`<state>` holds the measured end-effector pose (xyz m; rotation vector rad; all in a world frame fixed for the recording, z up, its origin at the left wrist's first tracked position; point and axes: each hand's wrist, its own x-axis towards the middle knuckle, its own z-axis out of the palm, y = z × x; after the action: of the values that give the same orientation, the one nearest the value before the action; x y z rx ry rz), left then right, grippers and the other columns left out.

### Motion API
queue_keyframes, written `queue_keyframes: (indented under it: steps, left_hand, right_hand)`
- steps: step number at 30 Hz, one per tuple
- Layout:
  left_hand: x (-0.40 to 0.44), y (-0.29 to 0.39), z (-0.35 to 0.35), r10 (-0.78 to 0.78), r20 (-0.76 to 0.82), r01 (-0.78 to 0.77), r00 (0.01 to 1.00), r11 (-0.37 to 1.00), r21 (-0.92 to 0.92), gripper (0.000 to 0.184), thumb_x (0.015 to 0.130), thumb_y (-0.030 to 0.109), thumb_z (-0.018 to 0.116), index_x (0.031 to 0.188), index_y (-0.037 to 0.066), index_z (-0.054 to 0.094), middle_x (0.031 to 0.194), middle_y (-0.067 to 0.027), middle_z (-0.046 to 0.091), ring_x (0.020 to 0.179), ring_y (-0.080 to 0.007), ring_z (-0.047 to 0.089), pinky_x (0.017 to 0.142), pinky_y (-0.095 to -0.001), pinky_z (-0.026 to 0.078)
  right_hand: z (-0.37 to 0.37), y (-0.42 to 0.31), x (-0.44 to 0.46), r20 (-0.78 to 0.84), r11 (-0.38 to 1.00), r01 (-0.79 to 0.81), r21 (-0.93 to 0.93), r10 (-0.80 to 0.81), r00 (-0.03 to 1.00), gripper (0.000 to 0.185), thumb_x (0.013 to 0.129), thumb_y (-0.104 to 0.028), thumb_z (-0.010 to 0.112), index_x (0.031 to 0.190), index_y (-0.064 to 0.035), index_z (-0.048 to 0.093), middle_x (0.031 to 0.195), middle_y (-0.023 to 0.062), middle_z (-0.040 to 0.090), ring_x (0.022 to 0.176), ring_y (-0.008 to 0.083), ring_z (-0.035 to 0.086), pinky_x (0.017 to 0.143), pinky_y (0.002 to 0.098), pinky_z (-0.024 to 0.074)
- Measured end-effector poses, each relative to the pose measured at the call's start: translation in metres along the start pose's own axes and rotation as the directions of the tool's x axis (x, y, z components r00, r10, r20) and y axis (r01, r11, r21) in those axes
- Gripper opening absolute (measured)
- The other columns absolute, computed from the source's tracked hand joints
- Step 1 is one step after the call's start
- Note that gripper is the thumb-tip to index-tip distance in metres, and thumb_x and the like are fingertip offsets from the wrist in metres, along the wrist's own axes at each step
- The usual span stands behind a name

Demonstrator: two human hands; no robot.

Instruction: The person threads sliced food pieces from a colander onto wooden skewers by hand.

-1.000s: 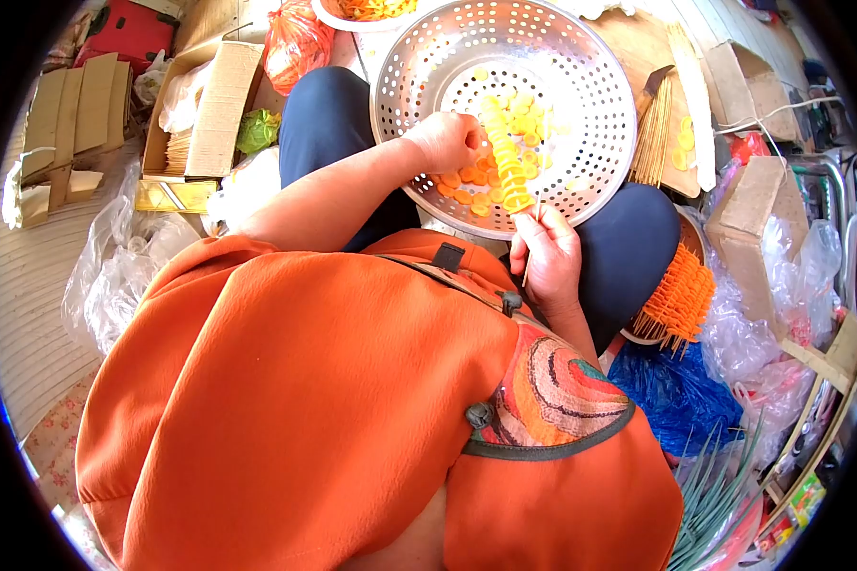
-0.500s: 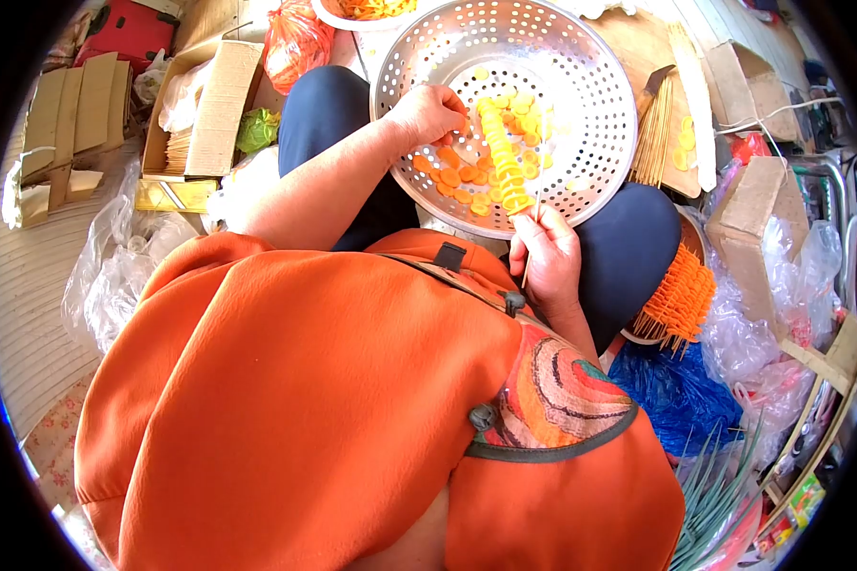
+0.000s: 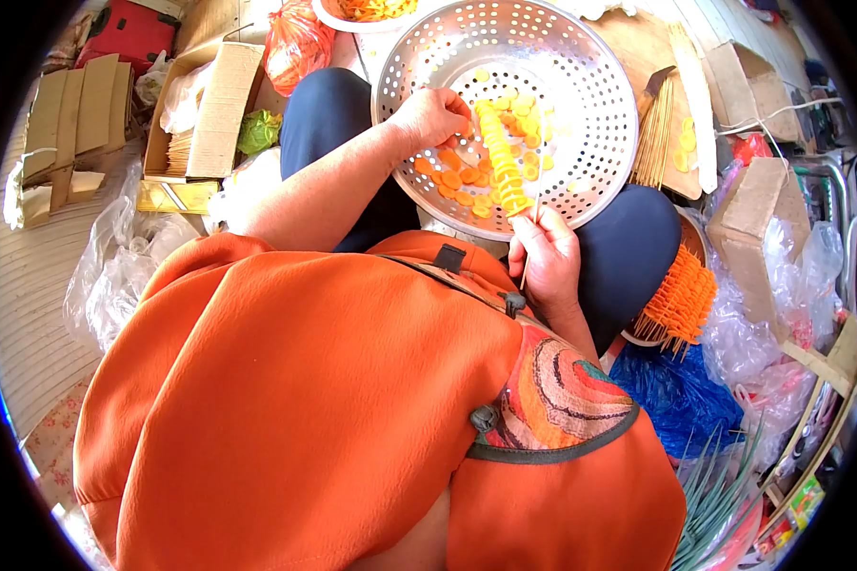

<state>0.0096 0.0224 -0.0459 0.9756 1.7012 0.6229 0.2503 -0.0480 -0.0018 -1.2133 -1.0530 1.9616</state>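
A large perforated metal colander (image 3: 595, 90) rests across my lap, with loose orange carrot slices (image 3: 457, 178) and yellow carrot slices (image 3: 524, 119) at its bottom. My right hand (image 3: 549, 255) is closed at the colander's near rim, gripping the lower end of a skewer of yellow carrot slices (image 3: 501, 162) that slants up over the colander. A bare thin stick (image 3: 540, 181) also passes through that hand. To the left of the skewer's upper end, my left hand (image 3: 431, 119) has its fingers pinched together; what they hold is not clear.
At right, a bowl holds skewered orange pieces (image 3: 678, 297). Bare bamboo skewers (image 3: 653, 138), a knife (image 3: 653, 88) and yellow slices lie on a board (image 3: 628, 48). A basin of orange pieces (image 3: 367, 9) stands beyond the colander. Cardboard boxes (image 3: 221, 109) and plastic bags (image 3: 124, 276) surround me.
My left hand has shifted slightly toward the upper end of the skewer, its fingers still pinched. My right hand and the skewer have hardly moved.
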Motion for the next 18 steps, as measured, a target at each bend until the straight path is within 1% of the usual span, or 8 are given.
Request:
queue_keyframes:
  steps: [1,3,4,6,7,10,15,18]
  left_hand:
    - [0.0007,0.0004,-0.0008,0.000,-0.001,0.000,1.000,1.000,-0.001,0.020,0.076,0.012,0.067,0.093,0.002,0.062,0.073,-0.0038,0.063,0.055,-0.0094,0.058,0.051,-0.0239,0.050]
    - [0.0024,0.0021,-0.0027,-0.028,-0.028,0.022,0.999,0.980,-0.197,0.019,0.079,0.011,0.065,0.095,0.002,0.062,0.077,-0.0047,0.063,0.060,-0.0107,0.059,0.056,-0.0244,0.051]
    - [0.0025,0.0027,-0.0026,-0.028,-0.028,0.022,0.999,0.980,-0.198,0.019,0.079,0.011,0.065,0.095,0.002,0.062,0.077,-0.0047,0.063,0.060,-0.0107,0.059,0.056,-0.0244,0.051]
    - [0.0026,0.0041,-0.0029,-0.076,-0.084,0.030,0.994,0.893,-0.450,0.016,0.084,0.007,0.059,0.097,-0.001,0.061,0.076,-0.0073,0.064,0.060,-0.0129,0.061,0.059,-0.0257,0.053]
    - [0.0016,0.0054,-0.0037,-0.076,-0.085,0.030,0.994,0.892,-0.450,0.016,0.084,0.007,0.059,0.097,-0.001,0.061,0.076,-0.0073,0.064,0.060,-0.0129,0.061,0.059,-0.0257,0.053]
    - [-0.0014,0.0086,-0.0053,-0.077,-0.069,0.026,0.995,0.832,-0.554,0.015,0.085,0.007,0.057,0.096,-0.002,0.061,0.080,-0.0094,0.064,0.065,-0.0147,0.063,0.063,-0.0270,0.054]
    - [0.0043,0.0049,-0.0068,-0.095,-0.108,-0.004,0.990,0.733,-0.681,0.015,0.084,0.005,0.056,0.096,-0.004,0.058,0.086,-0.0131,0.064,0.072,-0.0200,0.064,0.067,-0.0295,0.056]
    - [0.0051,0.0056,-0.0061,-0.089,-0.140,-0.038,0.986,0.700,-0.713,0.015,0.084,0.004,0.056,0.096,-0.005,0.057,0.088,-0.0142,0.064,0.074,-0.0218,0.065,0.067,-0.0301,0.056]
  right_hand:
    - [-0.0001,-0.0007,-0.0001,0.010,1.000,-0.003,-0.001,0.003,1.000,0.014,0.089,-0.014,0.054,0.080,-0.0041,0.053,0.054,0.0002,0.050,0.040,0.0060,0.042,0.040,0.0186,0.0340]
    - [-0.0008,-0.0005,0.0001,0.017,1.000,-0.001,-0.009,0.001,1.000,0.013,0.089,-0.013,0.054,0.080,-0.0039,0.053,0.054,0.0004,0.050,0.040,0.0060,0.042,0.040,0.0187,0.0341]
    - [-0.0011,-0.0004,0.0001,0.023,1.000,0.001,-0.015,-0.001,1.000,0.012,0.089,-0.013,0.055,0.081,-0.0038,0.054,0.054,0.0005,0.050,0.040,0.0060,0.042,0.040,0.0188,0.0342]
    - [-0.0009,-0.0010,-0.0004,0.034,1.000,-0.005,-0.019,0.005,0.999,0.011,0.089,-0.013,0.055,0.082,-0.0036,0.054,0.054,0.0006,0.051,0.040,0.0060,0.043,0.040,0.0189,0.0343]
    - [-0.0007,-0.0013,-0.0006,0.044,1.000,-0.011,-0.022,0.012,0.999,0.011,0.089,-0.012,0.055,0.083,-0.0035,0.054,0.054,0.0008,0.051,0.040,0.0060,0.043,0.040,0.0190,0.0343]
    - [0.0002,-0.0027,-0.0007,0.041,0.999,-0.027,-0.047,0.029,0.999,0.010,0.088,-0.012,0.056,0.084,-0.0029,0.055,0.054,0.0010,0.051,0.040,0.0061,0.042,0.039,0.0193,0.0344]
    - [0.0001,-0.0015,-0.0007,0.057,0.999,-0.021,-0.037,0.023,0.998,0.010,0.088,-0.011,0.055,0.085,-0.0022,0.055,0.054,0.0013,0.050,0.040,0.0062,0.042,0.039,0.0194,0.0344]
    - [0.0000,-0.0015,-0.0008,0.061,0.999,-0.023,-0.045,0.026,0.998,0.010,0.088,-0.011,0.055,0.086,-0.0019,0.055,0.054,0.0015,0.050,0.040,0.0064,0.042,0.039,0.0196,0.0344]
